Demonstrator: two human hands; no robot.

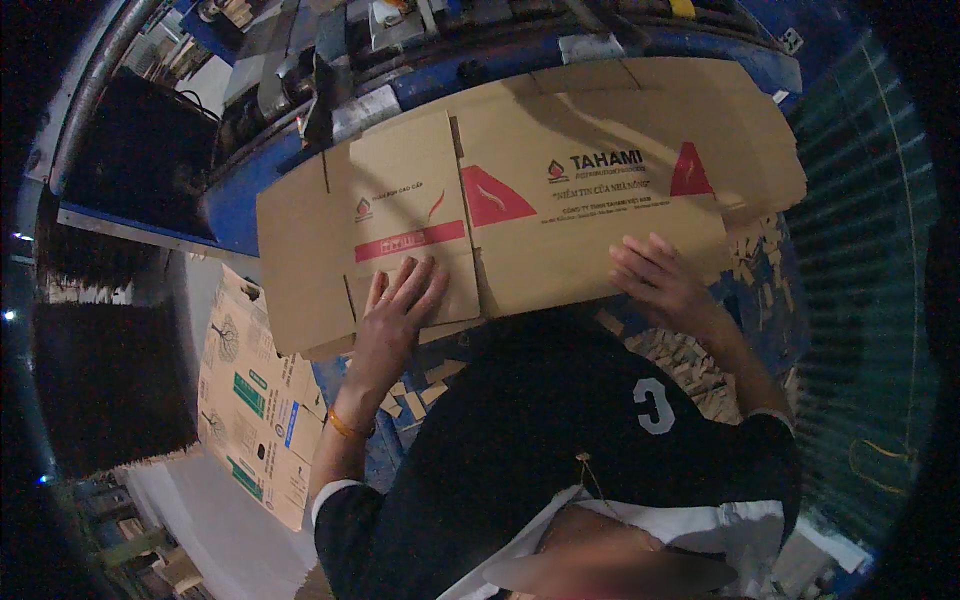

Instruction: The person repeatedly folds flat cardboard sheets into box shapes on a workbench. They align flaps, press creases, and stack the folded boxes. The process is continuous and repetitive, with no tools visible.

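Note:
A flattened brown cardboard box point(545, 255) with red and black print lies across the view before me, its narrower left panel point(400, 160) folded over on top. At the near edge of that panel, my left hand point(398, 305) rests its fingers on the printed face, slightly apart. Farther right, my right hand point(660, 285) reaches over the same near edge with loosely bent fingers on the board. Both thumbs are hidden, apparently beneath the cardboard. Each hand is closed on the box's near edge.
Beyond the box stands a blue machine point(590, 50) with metal bars and rollers. Another flat printed carton point(250, 400) lies lower left. Small cardboard offcuts point(690, 375) are strewn below and right of the box. Green corrugated sheeting point(860, 250) rises on the right.

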